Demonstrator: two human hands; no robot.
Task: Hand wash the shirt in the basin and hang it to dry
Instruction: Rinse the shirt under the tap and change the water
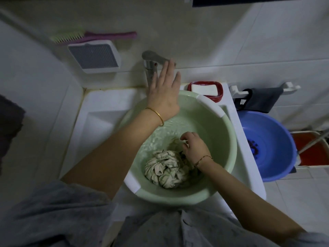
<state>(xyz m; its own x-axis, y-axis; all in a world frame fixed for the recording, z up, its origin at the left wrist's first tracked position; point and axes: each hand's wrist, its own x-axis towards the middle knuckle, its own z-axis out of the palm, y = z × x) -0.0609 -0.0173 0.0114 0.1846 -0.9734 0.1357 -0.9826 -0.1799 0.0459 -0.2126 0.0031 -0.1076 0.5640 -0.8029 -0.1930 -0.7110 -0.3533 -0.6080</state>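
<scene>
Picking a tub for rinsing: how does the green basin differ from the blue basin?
The green basin sits in the sink; the blue basin sits lower, beside the sink on the right. The green basin holds water and the bunched shirt; the blue basin holds no laundry. The green basin has white rim grips; the blue basin's visible rim is plain. Both are round, open basins.

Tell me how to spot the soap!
Start at the big pale green plastic basin in the white sink. Behind its far rim, right of the metal tap, sits a red oval dish. The white rectangular soap bar lies inside, the only thing in a red holder.
</scene>
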